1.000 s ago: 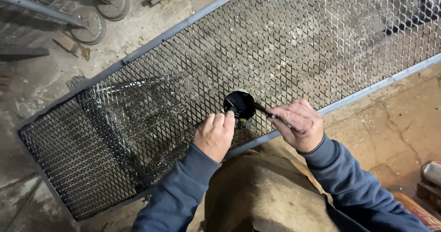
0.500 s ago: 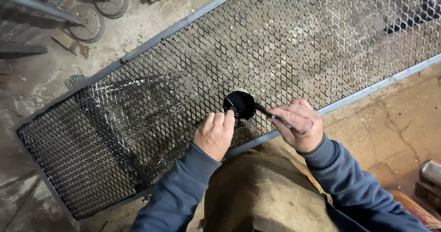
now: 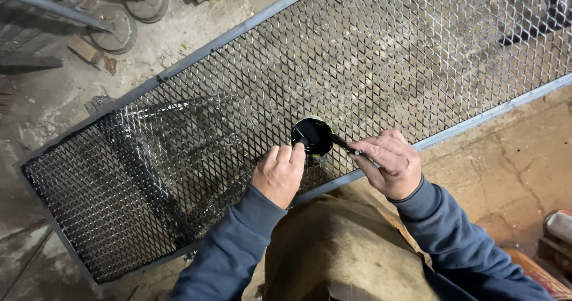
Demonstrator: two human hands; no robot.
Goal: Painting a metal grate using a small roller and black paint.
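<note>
1. I see the small round paint tin (image 3: 312,136) sitting on the expanded-metal mesh panel (image 3: 369,68), close to the panel's near frame rail (image 3: 476,122) and just ahead of both hands.
2. My left hand (image 3: 279,174) lies immediately below-left of the tin, its fingers curled together with the fingertips touching the tin's near rim; I judge it is steadying the tin rather than lifting it.
3. My right hand (image 3: 387,161) sits to the tin's right, fingers pinched narrowly around the brush handle (image 3: 345,146).
4. The brush's long axis runs from that pinch up and leftward into the tin, where its tip dips in the black paint; the bristles themselves I cannot make out.
5. The left hand is the nearer to the tin; the right hand reaches it only through the brush.
6. The mesh's left part (image 3: 137,176) is glossy black, the rest towards the right bare grey metal, so the unpainted area lies rightward of the tin.
</note>
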